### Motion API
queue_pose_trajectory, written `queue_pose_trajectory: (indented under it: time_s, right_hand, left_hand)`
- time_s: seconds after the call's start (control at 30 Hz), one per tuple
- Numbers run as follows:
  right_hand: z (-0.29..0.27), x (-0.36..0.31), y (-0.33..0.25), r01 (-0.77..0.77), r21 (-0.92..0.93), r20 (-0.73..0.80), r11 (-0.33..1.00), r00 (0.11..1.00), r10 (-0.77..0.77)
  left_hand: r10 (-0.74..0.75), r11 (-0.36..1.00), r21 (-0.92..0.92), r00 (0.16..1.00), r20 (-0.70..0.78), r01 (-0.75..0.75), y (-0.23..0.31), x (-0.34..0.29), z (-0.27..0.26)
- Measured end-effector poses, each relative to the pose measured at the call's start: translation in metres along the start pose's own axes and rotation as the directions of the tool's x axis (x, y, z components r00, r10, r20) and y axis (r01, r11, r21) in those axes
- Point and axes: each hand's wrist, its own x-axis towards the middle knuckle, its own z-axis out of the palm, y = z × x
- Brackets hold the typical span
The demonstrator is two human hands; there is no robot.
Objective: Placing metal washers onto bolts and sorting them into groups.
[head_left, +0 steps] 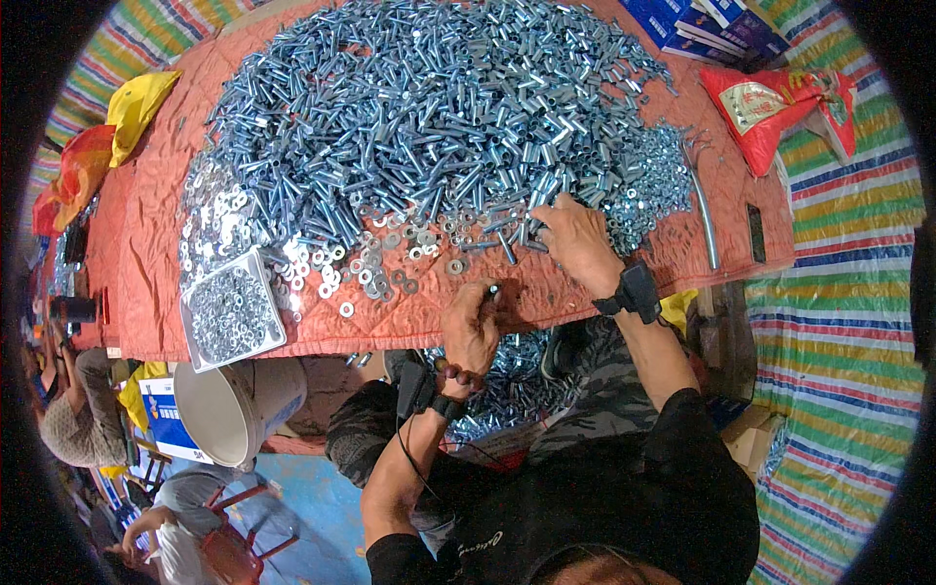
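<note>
Item: left hand, centre of the frame, over the near edge of the worktop. I log its fingers as pinching a small metal piece, one end of it showing at the fingertips.

Item: right hand, right of centre, reaching to the lower edge of the large heap of metal sleeves. Fingers bent, tips among the sleeves; whether they grip one I cannot tell from here.

Item: that heap — silvery-blue, spread across the upper middle of the frame. Along its right side, a patch of smaller metal parts. Along its lower left and lower edge, loose flat washers, some lying singly.

Item: white tray, left of centre, tilted in view and filled with small metal rings.

Item: curved metal rod, right of the smaller parts.

Item: red bag, upper right; blue boxes near it, at the top.

Item: white bucket, lower left, beside the worktop's near edge.

Item: second pile of metal parts, below the worktop edge, by the wearer's legs.

Item: striped sheeting — far right.
</note>
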Motion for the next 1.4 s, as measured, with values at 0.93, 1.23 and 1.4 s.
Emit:
queue_pose_trajectory:
  time_s: [0.93,1.23,1.4]
  right_hand:
    - [0.011,-0.031,-0.017,-0.328,0.937,0.324,-0.117,0.945,-0.048]
    - [0.010,-0.034,-0.024,-0.277,0.958,0.279,0.069,0.960,-0.007]
    - [0.009,-0.035,-0.030,-0.254,0.958,0.259,0.130,0.966,-0.018]
  left_hand:
    - [0.176,0.976,0.147,0.981,-0.079,-0.163,-0.007,0.005,0.007]
    - [0.176,0.971,0.178,0.981,-0.080,-0.160,-0.010,0.004,0.008]
    - [0.164,0.976,0.158,0.981,-0.104,-0.147,-0.007,0.004,0.009]
